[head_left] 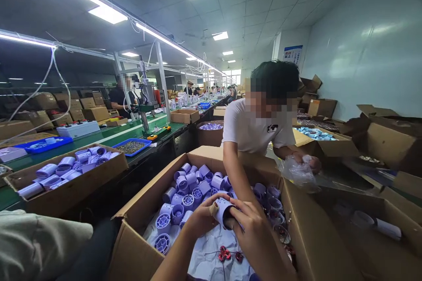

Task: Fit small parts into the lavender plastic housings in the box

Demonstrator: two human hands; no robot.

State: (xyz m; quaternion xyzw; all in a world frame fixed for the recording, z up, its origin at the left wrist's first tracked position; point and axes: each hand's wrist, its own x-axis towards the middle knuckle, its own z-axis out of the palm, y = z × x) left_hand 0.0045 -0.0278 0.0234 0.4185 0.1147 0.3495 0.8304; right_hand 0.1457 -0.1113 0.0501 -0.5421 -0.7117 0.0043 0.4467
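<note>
A smooth, lavender plastic cup [221,206], round-walled and tilted with its dark open end toward the right, is held up over the middle of a large open cardboard box [148,204]. The left hand [205,211] grips it from the left side, a tan wrap showing on one finger; the right hand [249,225] is closed on the rim of the open end, though how far its fingertips reach inside cannot be told. Beneath, crumpled white paper [205,257] lines the box toward its near edge, with small red round components on thin dark wires [224,253] lying on it. More lavender plastic cups [188,202] are heaped along the box's left and far edges, some showing spoked ends. Beyond the far edge, a co-worker in a white T-shirt [247,127] reaches one arm down into the box, the other hand holding a clear plastic bag [293,173]. To the left, a long green counter [107,132] carries a blue tray of small parts [133,153] near its near edge.
</note>
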